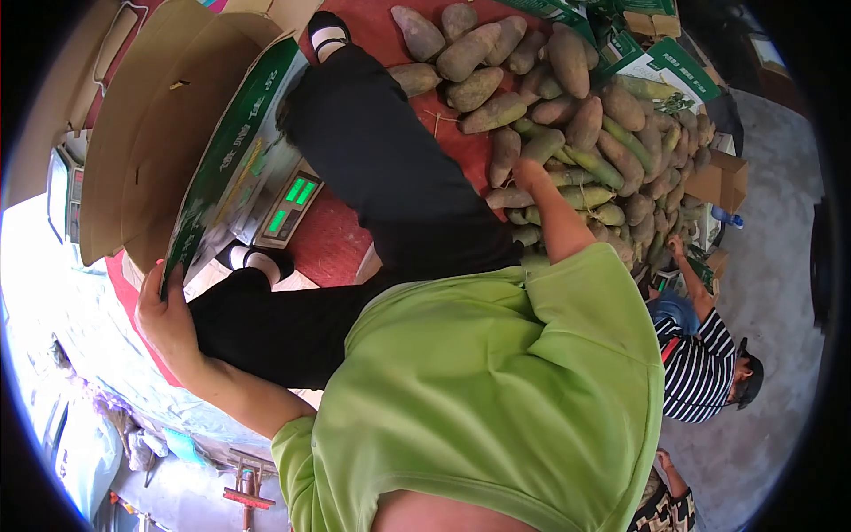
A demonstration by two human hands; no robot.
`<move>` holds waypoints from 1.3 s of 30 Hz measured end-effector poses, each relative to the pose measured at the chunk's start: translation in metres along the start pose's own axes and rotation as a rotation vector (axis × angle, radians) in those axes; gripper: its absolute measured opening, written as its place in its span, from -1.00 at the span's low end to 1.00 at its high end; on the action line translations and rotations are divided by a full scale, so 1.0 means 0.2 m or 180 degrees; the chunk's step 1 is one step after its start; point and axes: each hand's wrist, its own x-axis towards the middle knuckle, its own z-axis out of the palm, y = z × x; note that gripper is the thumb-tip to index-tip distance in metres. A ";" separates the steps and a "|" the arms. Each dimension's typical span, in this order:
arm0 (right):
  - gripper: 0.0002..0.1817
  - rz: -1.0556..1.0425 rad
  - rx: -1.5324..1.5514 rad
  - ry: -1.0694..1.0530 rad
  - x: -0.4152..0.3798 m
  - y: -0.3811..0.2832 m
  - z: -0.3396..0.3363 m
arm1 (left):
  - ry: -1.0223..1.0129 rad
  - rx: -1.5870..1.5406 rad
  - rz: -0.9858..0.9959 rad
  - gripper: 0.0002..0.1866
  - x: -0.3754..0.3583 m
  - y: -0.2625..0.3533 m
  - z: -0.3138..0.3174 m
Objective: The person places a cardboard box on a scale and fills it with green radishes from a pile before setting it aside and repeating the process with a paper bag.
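Observation:
My left hand [168,319] grips the near edge of a large cardboard box [232,151], its fingers closed around the rim. The box has a green printed side and lies tilted with its brown inside showing. Beneath and beside it is a digital scale [291,209] with lit green displays. My right hand [530,176] reaches down into the pile of soil-covered green radishes, right at a brownish radish [504,158]. Its fingers are mostly hidden by the hand itself, and I cannot tell whether they hold a radish.
The heaped radishes [585,124] spread over a red floor covering [330,253]. Green printed cartons [660,66] stand behind them. A second scale [64,195] is at the far left. A person in a striped shirt [700,377] reaches toward the pile; another person [665,501] is lower right.

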 end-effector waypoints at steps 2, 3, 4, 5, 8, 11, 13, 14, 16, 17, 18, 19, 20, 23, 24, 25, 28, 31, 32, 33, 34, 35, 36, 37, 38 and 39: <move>-0.72 0.0760 0.0908 -0.0323 -0.11 -0.08 -0.06 | -0.0008 -0.0015 -0.0029 -0.81 0.00 -0.03 0.01; -0.72 0.0738 0.0917 -0.0325 -0.15 -0.11 -0.09 | -0.0013 -0.0048 -0.0063 -0.81 0.00 -0.03 0.01; -0.68 0.0743 0.0842 -0.0534 -0.18 -0.14 -0.12 | -0.0004 -0.0027 -0.0070 -0.81 0.00 -0.02 0.01; -0.63 0.0743 0.0759 -0.0741 -0.20 -0.16 -0.14 | -0.0061 -0.0021 -0.0079 -0.81 0.01 -0.01 0.00; -0.61 0.0464 0.0623 -0.0853 -0.15 -0.11 0.02 | -0.0029 0.0010 -0.0128 -0.81 0.00 0.03 0.00; -0.64 0.0511 0.0614 -0.1000 -0.22 -0.16 -0.14 | 0.0022 0.0099 -0.0187 -0.79 0.00 0.01 0.00; -0.65 0.0536 0.0587 -0.1013 -0.19 -0.12 -0.09 | 0.0023 0.0153 -0.0220 -0.76 0.00 0.01 0.00; -0.68 0.0634 0.0429 -0.0874 -0.14 -0.08 0.01 | 0.0050 0.0172 -0.0260 -0.76 0.00 0.01 0.00; -0.71 0.0693 0.0249 -0.0722 -0.12 -0.08 0.00 | 0.0069 -0.0064 -0.0222 -0.81 0.00 0.02 0.00; -0.75 0.0847 0.0526 -0.0514 -0.12 -0.07 0.00 | 0.0057 -0.0070 -0.0206 -0.82 0.00 0.03 0.00; -0.80 0.0996 0.0806 -0.0311 -0.15 -0.08 -0.05 | 0.0079 -0.0056 -0.0250 -0.82 0.00 0.03 0.00; -0.81 0.1131 0.1269 -0.0164 -0.19 -0.09 -0.13 | 0.0075 -0.0062 -0.0217 -0.82 -0.01 0.03 0.00; -0.81 0.1088 0.1251 -0.0161 -0.19 -0.10 -0.13 | 0.0073 -0.0070 -0.0179 -0.83 0.00 0.04 -0.01; -0.87 0.1096 0.1692 0.0362 -0.15 -0.01 -0.08 | 0.0081 0.0076 -0.0247 -0.84 -0.01 0.09 -0.02; -0.87 0.1065 0.1673 0.0376 -0.13 0.04 -0.04 | 0.0082 0.0139 -0.0289 -0.85 -0.01 0.10 -0.03; -0.86 0.1276 0.2431 0.0633 -0.11 0.06 -0.01 | 0.0137 0.0147 -0.0123 -0.86 -0.01 0.08 -0.02; -0.79 0.1932 0.4070 0.0842 -0.16 0.04 -0.17 | 0.0037 0.0160 -0.0048 -0.86 -0.01 0.08 -0.03; -0.74 0.2247 0.5146 0.1093 -0.19 0.12 -0.32 | -0.0011 0.0076 -0.0041 -0.87 -0.01 0.09 -0.04; -0.71 0.2472 0.5591 0.1263 -0.24 0.14 -0.41 | -0.0026 0.0024 0.0042 -0.87 -0.01 0.09 -0.05; -0.67 0.2688 0.6038 0.1431 -0.28 0.13 -0.49 | 0.0004 0.0016 0.0034 -0.87 -0.01 0.10 -0.05; -0.67 0.2645 0.6041 0.1438 -0.30 0.14 -0.50 | 0.0010 0.0025 0.0078 -0.87 -0.02 0.11 -0.05; -0.66 0.2754 0.6227 0.1659 -0.31 0.15 -0.52 | 0.0015 0.0038 0.0120 -0.86 -0.02 0.11 -0.06; -0.64 0.2868 0.6410 0.1878 -0.33 0.17 -0.54 | 0.0043 0.0038 0.0105 -0.86 -0.02 0.10 -0.06; -0.64 0.2830 0.6415 0.1875 -0.34 0.18 -0.55 | -0.0007 0.0012 0.0108 -0.86 -0.02 0.09 -0.06; -0.62 0.2930 0.6552 0.2095 -0.35 0.20 -0.58 | -0.0052 -0.0012 0.0113 -0.85 -0.02 0.08 -0.06; -0.60 0.3039 0.6687 0.2317 -0.36 0.21 -0.61 | -0.0010 0.0084 0.0166 -0.85 -0.02 0.07 -0.05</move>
